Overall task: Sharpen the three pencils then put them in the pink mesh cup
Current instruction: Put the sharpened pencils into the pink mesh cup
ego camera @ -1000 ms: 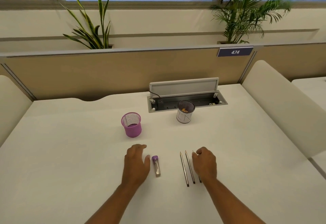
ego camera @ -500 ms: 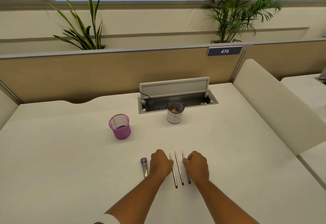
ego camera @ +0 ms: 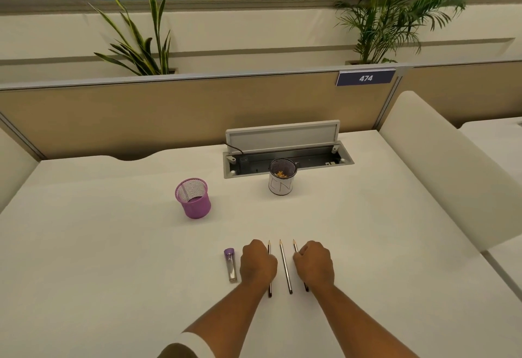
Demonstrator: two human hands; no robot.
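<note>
Three pencils lie side by side on the white desk, tips pointing away from me. My left hand (ego camera: 257, 264) is curled over the left pencil (ego camera: 269, 290), fingers closed on its middle. My right hand (ego camera: 315, 266) is curled the same way on the right pencil (ego camera: 295, 245). Both pencils still rest flat on the desk. Between the hands the middle pencil (ego camera: 285, 267) lies untouched. A purple-capped clear sharpener (ego camera: 231, 264) lies just left of my left hand. The pink mesh cup (ego camera: 195, 205) stands upright farther back and to the left, with nothing in it.
A white cup (ego camera: 281, 181) holding orange shavings stands behind the pencils, in front of an open cable box (ego camera: 288, 160) with its lid up. A tan partition (ego camera: 169, 115) closes the back; a padded white divider (ego camera: 440, 171) runs along the right.
My left hand moved right from beside the sharpener onto the left pencil and closed. My right hand stayed on the right pencil. The outer pencils have spread slightly from the middle one.
</note>
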